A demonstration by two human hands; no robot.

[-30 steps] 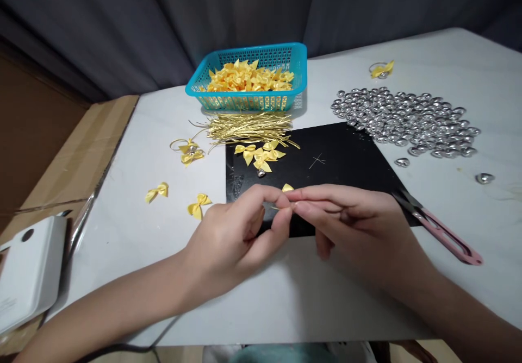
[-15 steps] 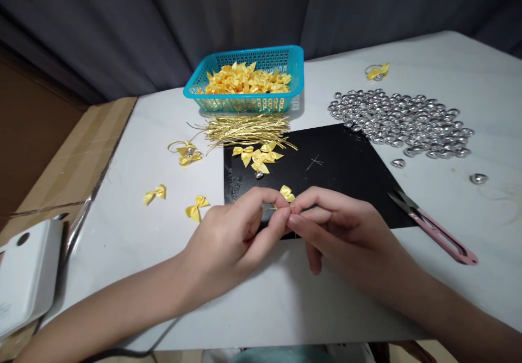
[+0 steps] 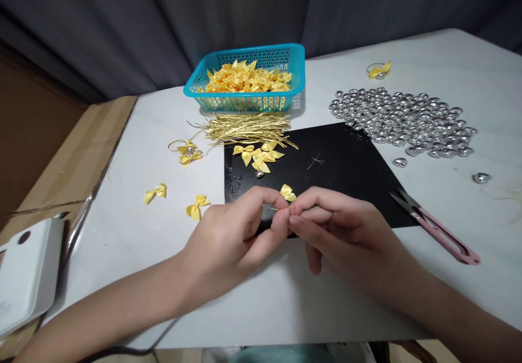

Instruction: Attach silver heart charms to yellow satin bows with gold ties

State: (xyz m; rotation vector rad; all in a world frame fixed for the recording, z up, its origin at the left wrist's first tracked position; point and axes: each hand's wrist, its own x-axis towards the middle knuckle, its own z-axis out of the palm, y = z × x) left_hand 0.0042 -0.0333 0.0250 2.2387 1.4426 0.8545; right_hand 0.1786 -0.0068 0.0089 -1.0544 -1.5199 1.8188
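My left hand (image 3: 244,224) and my right hand (image 3: 342,221) meet fingertip to fingertip over the near edge of a black mat (image 3: 342,162). Both pinch a thin gold wire tie (image 3: 276,208), of which only a short piece shows between the fingers. Just beyond the fingertips a yellow ribbon bow (image 3: 287,192) is visible; whether it lies on the mat or touches the wire I cannot tell. Several more bows (image 3: 261,156) rest on the mat farther back, with a silver heart bead (image 3: 260,173) beside them.
Behind the mat lie a bundle of gold ties (image 3: 248,129) and a blue basket (image 3: 299,72) of yellow bows. Silver heart beads (image 3: 403,118) are spread at the right, near pink-handled snips (image 3: 440,232). Loose bows (image 3: 197,206) and a white device (image 3: 30,276) are at the left.
Both hands stay in nearly the same pinch. The wire's visible end has shifted slightly at the left fingertips. The whole view has moved a little.
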